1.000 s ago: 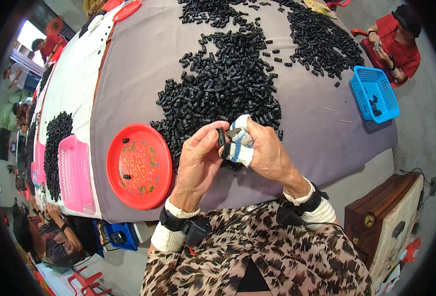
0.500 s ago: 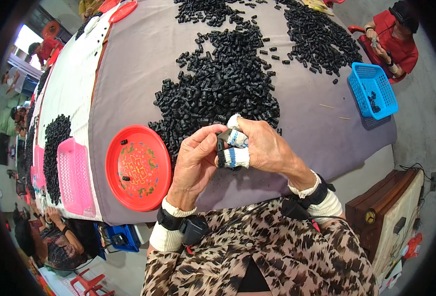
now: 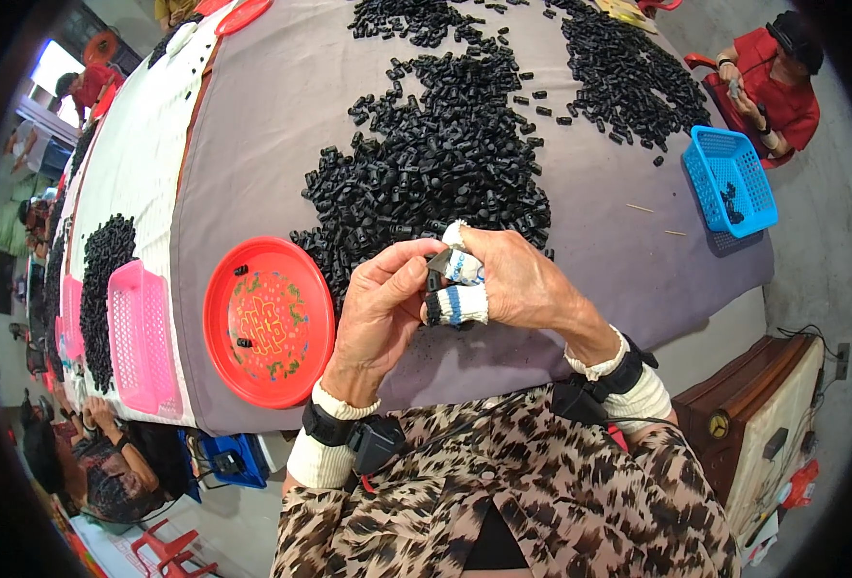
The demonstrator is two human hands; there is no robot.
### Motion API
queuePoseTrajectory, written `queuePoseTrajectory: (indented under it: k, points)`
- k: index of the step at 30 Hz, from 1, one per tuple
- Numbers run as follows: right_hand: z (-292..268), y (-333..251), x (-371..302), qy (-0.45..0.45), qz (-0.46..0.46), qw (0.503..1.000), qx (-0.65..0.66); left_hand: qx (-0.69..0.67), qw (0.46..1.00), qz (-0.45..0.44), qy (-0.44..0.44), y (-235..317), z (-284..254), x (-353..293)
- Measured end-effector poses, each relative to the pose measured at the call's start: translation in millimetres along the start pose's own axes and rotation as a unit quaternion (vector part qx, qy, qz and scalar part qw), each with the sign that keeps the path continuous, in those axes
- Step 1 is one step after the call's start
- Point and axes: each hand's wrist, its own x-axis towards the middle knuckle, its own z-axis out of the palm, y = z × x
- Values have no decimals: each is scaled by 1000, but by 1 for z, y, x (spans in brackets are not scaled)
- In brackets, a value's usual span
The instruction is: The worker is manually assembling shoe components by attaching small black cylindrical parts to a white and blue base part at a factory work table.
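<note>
In front of my chest, my left hand (image 3: pixel 380 313) is closed, its thumb and fingertips pinching a small black plastic part (image 3: pixel 433 280). Against that part lies a dark, flat, pointed blade (image 3: pixel 439 259), gripped in my right hand (image 3: pixel 532 287). White wrapping with blue print (image 3: pixel 464 267) sits between the right thumb and forefinger, apparently around the blade's grip. White knit covers, one with blue bands (image 3: pixel 462 304), sleeve the right fingertips. Just beyond both hands spreads a large heap of black parts (image 3: pixel 435 173). A red round tray (image 3: pixel 270 380) near my left hand holds two black parts.
A blue basket (image 3: pixel 731 183) with a few black parts stands at the right table edge, near a person in red (image 3: pixel 777 91). Two thin sticks (image 3: pixel 641 207) lie nearby. Further left are a pink basket (image 3: pixel 142 337) and another black heap (image 3: pixel 108 299). A wooden cabinet (image 3: pixel 734 405) stands right.
Both hands keep nearly the same place and grip. The blade's tip shows slightly more beside the black part. The whole view has shifted a little.
</note>
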Motion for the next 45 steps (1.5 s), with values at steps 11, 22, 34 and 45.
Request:
queuePoseTrajectory:
  k: [11, 22, 34, 45]
  points:
    - [0, -1, -1, -15, -11, 1000, -1, 53, 998, 5, 21, 4, 3, -2]
    - [-3, 5, -3, -24, -42, 999, -20, 70, 997, -5, 13, 4, 4, 1]
    - [-5, 2, -3, -6, -24, 1000, -5, -16, 1000, -18, -4, -1, 2, 0]
    - [-5, 4, -4, -13, -11, 1000, 1, -3, 1000, -13, -1, -2, 2, 0]
